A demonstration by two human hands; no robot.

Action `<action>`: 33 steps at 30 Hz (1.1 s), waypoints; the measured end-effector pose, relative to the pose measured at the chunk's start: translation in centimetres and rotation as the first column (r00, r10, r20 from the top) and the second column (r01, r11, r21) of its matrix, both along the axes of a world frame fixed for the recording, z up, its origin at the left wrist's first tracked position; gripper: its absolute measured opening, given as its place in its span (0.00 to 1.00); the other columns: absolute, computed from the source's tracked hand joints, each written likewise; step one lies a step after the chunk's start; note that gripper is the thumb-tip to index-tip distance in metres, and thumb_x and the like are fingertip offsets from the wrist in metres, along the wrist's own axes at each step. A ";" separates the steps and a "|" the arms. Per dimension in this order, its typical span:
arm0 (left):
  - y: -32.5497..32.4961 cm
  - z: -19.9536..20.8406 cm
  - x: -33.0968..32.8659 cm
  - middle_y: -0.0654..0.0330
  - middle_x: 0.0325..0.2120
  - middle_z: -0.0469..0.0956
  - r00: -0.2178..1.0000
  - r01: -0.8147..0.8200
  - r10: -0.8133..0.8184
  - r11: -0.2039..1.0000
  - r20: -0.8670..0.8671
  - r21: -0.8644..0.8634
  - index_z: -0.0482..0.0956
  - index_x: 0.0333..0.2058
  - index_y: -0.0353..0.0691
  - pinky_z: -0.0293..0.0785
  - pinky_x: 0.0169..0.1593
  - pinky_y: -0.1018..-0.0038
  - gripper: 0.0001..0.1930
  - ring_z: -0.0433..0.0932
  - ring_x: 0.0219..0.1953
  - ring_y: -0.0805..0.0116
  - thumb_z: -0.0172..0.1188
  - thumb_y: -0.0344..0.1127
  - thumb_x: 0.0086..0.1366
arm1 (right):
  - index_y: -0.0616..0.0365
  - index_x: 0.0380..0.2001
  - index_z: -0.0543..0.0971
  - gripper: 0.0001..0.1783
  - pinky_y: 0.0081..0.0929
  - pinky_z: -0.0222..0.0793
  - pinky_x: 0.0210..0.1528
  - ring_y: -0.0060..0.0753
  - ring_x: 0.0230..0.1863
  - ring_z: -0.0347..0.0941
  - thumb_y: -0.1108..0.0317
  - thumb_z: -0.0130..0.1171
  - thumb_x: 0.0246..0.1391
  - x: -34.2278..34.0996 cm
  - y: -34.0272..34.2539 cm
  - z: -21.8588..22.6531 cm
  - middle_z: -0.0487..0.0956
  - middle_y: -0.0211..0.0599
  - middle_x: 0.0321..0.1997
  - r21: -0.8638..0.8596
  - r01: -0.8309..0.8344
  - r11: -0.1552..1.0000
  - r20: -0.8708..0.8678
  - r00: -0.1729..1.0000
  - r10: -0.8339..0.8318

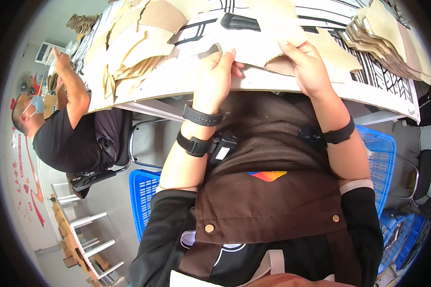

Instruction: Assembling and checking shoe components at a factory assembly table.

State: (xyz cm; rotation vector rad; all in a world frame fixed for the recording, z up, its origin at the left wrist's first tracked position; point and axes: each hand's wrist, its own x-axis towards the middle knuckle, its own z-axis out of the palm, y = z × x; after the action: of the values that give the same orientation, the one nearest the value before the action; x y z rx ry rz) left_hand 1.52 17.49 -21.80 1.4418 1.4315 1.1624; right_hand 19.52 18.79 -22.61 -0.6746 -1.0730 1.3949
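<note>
Between my hands is a pale cream sheet-like panel (254, 47), its near edge close to the front edge of the table. My left hand (214, 76) pinches the panel's left side, thumb on top and fingers curled under. On the other side, the thumb and bent fingers of my right hand (307, 64) grip the panel's right corner, which lifts a little. Past the panel lies a black padded piece (240, 22) with stitching. A beige ribbed cut piece (333, 55) rests to the right of my right hand.
Stacked beige cut panels (143, 48) cover the table's left part; another layered stack (378, 40) stands at right. A masked co-worker (62, 129) sits at left with an arm raised. Blue plastic crates (143, 196) flank me below the white table edge (167, 88).
</note>
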 end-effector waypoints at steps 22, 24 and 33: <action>0.3 -0.7 0.2 0.57 0.34 0.73 0.988 -0.068 0.036 0.974 0.151 0.216 0.70 0.41 0.34 0.70 0.28 0.80 0.15 0.74 0.28 0.76 0.46 0.42 0.69 | 0.66 0.41 0.75 0.15 0.27 0.69 0.49 0.27 0.44 0.72 0.63 0.47 0.61 1.8 0.3 -1.0 0.77 0.36 0.39 0.014 -0.305 0.952 -0.125 0.944 0.305; -0.2 -2.1 1.2 0.56 0.40 0.68 0.984 -0.118 0.042 0.876 0.171 0.468 0.66 0.45 0.34 0.71 0.30 0.79 0.16 0.74 0.31 0.76 0.45 0.41 0.69 | 0.64 0.41 0.75 0.15 0.28 0.68 0.49 0.27 0.44 0.71 0.63 0.47 0.61 1.4 0.1 -0.9 0.77 0.36 0.39 0.007 -0.236 0.972 -0.194 0.953 0.233; -2.2 -3.0 4.9 0.45 0.61 0.51 0.880 0.145 -0.386 0.774 0.277 0.616 0.37 0.64 0.33 0.59 0.59 0.63 0.34 0.60 0.60 0.58 0.45 0.36 0.67 | 0.61 0.43 0.72 0.16 0.31 0.62 0.52 0.29 0.44 0.70 0.61 0.44 0.62 1.0 0.8 -0.6 0.76 0.35 0.41 -0.006 -0.065 0.998 -0.438 0.897 0.056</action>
State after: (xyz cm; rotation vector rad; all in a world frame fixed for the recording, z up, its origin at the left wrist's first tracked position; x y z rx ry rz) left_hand 6.46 15.26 -24.79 1.6243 0.5679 1.6676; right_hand 20.53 19.55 -23.17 -0.3161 -0.7246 1.5215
